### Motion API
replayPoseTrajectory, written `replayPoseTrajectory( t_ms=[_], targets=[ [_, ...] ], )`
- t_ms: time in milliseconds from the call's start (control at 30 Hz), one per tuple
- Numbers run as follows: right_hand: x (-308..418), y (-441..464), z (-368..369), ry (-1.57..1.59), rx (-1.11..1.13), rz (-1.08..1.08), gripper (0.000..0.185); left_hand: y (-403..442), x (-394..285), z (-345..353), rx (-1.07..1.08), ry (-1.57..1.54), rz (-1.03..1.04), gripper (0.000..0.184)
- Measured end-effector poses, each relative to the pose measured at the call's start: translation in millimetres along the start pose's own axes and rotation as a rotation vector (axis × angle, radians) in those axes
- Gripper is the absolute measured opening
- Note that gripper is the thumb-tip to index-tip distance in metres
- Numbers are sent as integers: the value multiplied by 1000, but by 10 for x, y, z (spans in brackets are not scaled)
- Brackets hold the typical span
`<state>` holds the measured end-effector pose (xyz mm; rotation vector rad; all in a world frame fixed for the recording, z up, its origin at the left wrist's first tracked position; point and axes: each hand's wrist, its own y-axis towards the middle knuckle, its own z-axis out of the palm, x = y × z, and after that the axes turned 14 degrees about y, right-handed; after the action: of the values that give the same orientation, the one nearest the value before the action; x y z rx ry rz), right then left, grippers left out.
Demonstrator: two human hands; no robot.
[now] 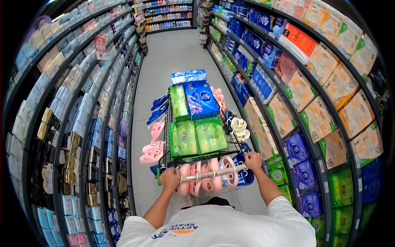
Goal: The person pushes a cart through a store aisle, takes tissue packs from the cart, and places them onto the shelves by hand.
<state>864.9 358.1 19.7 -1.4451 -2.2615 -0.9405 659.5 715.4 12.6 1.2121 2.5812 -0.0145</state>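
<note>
My left hand (170, 178) is wrapped round the left end of the shopping cart handle (224, 171). At the handle's right end, my right hand (253, 160) is closed on the same bar. Pink slippers (211, 175) hang in a row from the bar between my hands. In the black wire cart (193, 158) lie green tissue packs (198, 136), a blue pack (201, 100) and another blue-and-white pack (188, 76) at the front. More pink slippers (152, 152) hang outside the left wall, and cream clogs (239, 129) outside the right.
Shelves of small packs (74, 99) line the aisle's left side. Shelves with large orange-and-white tissue packs (327, 61) and purple packs (305, 175) stand close on the right. Grey floor (170, 49) runs ahead to shelves of bottles (168, 18) at the far end.
</note>
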Motion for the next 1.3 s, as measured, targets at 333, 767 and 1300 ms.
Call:
replayPoseTrajectory(
  t_ms=[333, 767, 1300],
  targets=[
    [-262, 702, 134, 12, 63, -14, 33, 639, -359, 191, 131, 79, -4, 30],
    [-642, 1763, 345, 80, 11, -44, 32, 1577, -911, 318, 433, 130, -102, 35],
    [-1211, 3171, 725, 126, 33, -166, 27, 2529, -1636, 562, 414, 144, -336, 32]
  ],
)
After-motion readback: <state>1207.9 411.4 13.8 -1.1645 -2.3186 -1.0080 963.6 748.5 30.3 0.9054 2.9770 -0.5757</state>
